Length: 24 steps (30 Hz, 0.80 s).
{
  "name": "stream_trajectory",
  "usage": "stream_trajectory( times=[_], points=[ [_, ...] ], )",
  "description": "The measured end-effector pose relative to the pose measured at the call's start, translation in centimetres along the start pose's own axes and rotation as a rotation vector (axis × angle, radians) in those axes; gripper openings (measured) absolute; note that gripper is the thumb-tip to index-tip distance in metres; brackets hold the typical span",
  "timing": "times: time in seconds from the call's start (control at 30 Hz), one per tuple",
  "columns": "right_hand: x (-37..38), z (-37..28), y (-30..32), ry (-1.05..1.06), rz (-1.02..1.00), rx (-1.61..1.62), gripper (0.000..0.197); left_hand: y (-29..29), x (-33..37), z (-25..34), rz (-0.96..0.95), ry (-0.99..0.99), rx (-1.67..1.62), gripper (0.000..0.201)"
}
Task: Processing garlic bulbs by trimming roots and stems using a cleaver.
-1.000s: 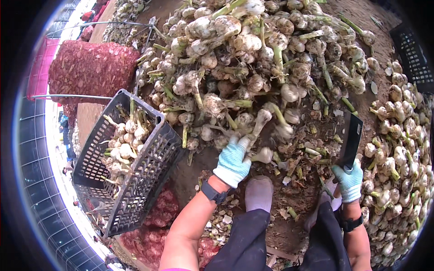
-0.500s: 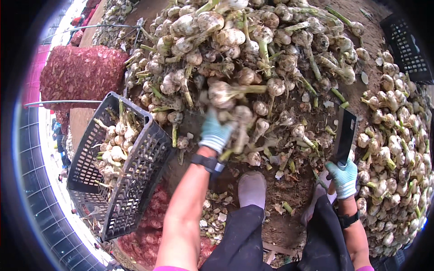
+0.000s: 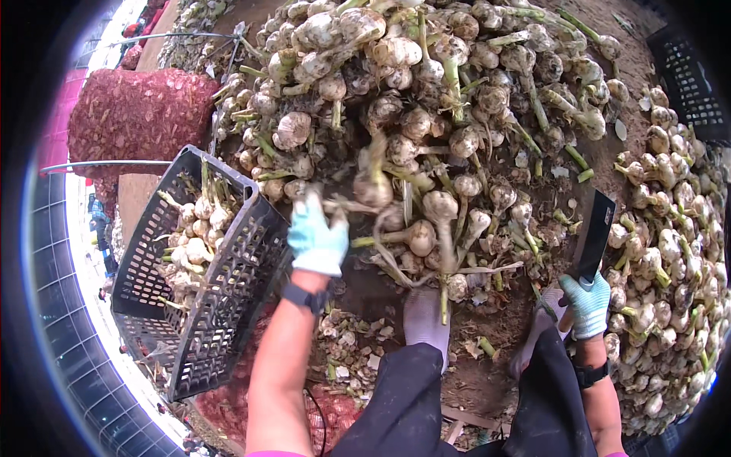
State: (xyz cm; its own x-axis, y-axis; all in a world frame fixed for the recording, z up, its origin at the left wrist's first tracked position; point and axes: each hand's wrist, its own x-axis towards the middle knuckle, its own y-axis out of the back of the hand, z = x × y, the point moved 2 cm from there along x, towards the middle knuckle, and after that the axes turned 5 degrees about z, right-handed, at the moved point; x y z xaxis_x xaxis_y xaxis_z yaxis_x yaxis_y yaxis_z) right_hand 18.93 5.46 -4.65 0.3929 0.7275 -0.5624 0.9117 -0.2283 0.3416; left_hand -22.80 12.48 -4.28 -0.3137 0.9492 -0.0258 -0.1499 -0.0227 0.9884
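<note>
My right hand (image 3: 586, 306), in a pale green glove, is closed round the handle of a cleaver (image 3: 597, 236). Its dark, broad blade points up and away from me. To the left, my gloved left hand (image 3: 318, 238) is blurred by motion, its thumb apart from the fingers. It is at the near left edge of a big heap of garlic (image 3: 487, 99) with stems still on. No bulb shows clearly in that hand. Close by, a blurred garlic bulb (image 3: 373, 186) is in motion. Loose stemmed bulbs (image 3: 421, 238) lie before my feet.
A tilted black plastic crate (image 3: 217, 305) at left holds several trimmed bulbs (image 3: 194, 251). Behind it lies a full red mesh sack (image 3: 141, 122). More garlic (image 3: 662, 251) is piled along the right, with another black crate (image 3: 689, 84) beyond. Scraps of skin (image 3: 358, 343) litter the ground.
My left hand has drawn back leftward from the bulbs toward the crate. Several stemmed bulbs have shifted nearer to my feet. My right hand still grips the cleaver, hardly moved.
</note>
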Motion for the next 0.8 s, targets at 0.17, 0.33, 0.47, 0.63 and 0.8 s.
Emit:
stream_trajectory(
  times=[0.17,0.33,0.47,0.63,0.8],
  points=[
    [-0.3,-0.3,-0.4,-0.004,-0.003,-0.008,0.014,-3.9,1.8,-2.7,-0.237,0.289,0.567,0.079],
    [-0.5,-0.7,-0.6,0.023,-0.015,-0.009,0.014,-5.5,3.8,-7.2,-0.118,0.648,0.140,0.049],
    [-0.3,0.0,-0.1,0.039,-0.016,0.008,0.015,-5.2,-0.8,-2.3,-0.043,0.463,-0.173,0.057],
    [-0.9,-0.9,-0.5,-0.027,-0.053,0.027,0.015,-3.3,-6.5,1.1,-0.088,0.117,-0.304,0.062],
    [-1.8,-3.2,-2.0,0.121,-0.176,-0.163,0.018,2.0,-9.0,6.4,-0.443,0.073,-0.974,0.067]
  ],
)
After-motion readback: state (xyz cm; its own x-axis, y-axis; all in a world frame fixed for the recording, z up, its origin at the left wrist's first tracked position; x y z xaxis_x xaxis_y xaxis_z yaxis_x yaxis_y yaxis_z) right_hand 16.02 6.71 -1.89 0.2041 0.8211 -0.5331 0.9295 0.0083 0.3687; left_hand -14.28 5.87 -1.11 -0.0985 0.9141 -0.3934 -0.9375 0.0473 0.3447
